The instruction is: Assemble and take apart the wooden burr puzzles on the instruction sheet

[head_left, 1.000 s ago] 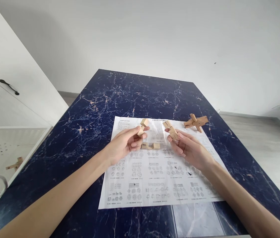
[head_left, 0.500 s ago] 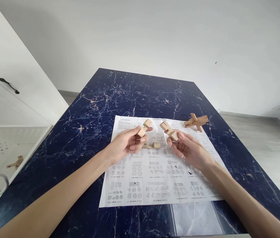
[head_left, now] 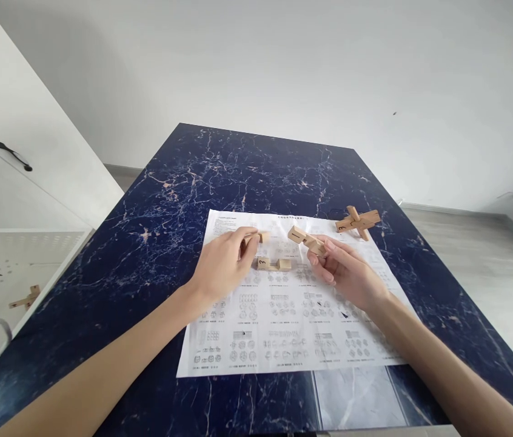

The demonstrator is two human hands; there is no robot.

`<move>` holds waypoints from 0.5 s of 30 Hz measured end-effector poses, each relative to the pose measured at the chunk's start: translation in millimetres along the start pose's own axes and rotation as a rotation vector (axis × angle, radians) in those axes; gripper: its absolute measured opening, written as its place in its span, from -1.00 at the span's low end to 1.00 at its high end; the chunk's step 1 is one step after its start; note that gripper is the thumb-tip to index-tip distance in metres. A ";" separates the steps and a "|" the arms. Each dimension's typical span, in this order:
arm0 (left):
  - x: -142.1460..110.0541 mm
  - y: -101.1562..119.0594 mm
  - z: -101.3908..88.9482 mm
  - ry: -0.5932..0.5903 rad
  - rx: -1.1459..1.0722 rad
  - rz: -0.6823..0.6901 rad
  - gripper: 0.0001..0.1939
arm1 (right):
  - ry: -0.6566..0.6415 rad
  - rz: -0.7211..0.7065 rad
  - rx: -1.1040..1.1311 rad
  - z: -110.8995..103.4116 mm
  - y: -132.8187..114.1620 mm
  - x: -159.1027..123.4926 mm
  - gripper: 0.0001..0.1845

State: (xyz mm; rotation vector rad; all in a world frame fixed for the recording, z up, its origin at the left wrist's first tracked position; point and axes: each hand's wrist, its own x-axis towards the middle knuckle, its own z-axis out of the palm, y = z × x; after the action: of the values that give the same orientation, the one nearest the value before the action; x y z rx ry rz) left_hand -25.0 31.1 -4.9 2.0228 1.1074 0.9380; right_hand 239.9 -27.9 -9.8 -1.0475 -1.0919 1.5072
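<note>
Right hand (head_left: 352,273) holding 1-marked block (head_left: 299,235), 3-marked block (head_left: 264,263) nearby (on printed sheet (head_left: 263,311))

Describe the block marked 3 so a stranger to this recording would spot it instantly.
On the dark blue table lies a white printed sheet. On it, between the left hand and the right hand, is a notched block with a black 3 on its left end. Unlike the piece in the right hand, marked 1, it is held by neither hand.

In the right grip (head_left: 352,272), a pale-tan block (head_left: 298,235) is showing a black mark; beneath, white paper (head_left: 284,312) is carrying grey print, the navy desk (head_left: 247,170) white veining.
</note>
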 end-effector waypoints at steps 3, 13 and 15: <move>-1.1 -8.1 1.9 -0.028 0.250 0.100 -0.70 | 0.001 0.008 0.012 0.5 -0.2 -0.3 -0.69; -1.8 -4.7 1.8 -0.085 0.519 0.483 -0.65 | 0.016 0.018 0.006 -0.4 1.2 1.1 -0.64; -2.9 -5.0 3.5 -0.150 0.513 0.526 -0.67 | 0.016 0.014 0.001 -0.7 1.5 1.0 -0.63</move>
State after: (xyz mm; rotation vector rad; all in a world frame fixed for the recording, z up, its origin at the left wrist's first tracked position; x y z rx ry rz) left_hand -25.4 30.1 -11.6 2.8445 0.7958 0.7712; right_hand 240.1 -27.0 -11.6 -1.0666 -1.0749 1.5077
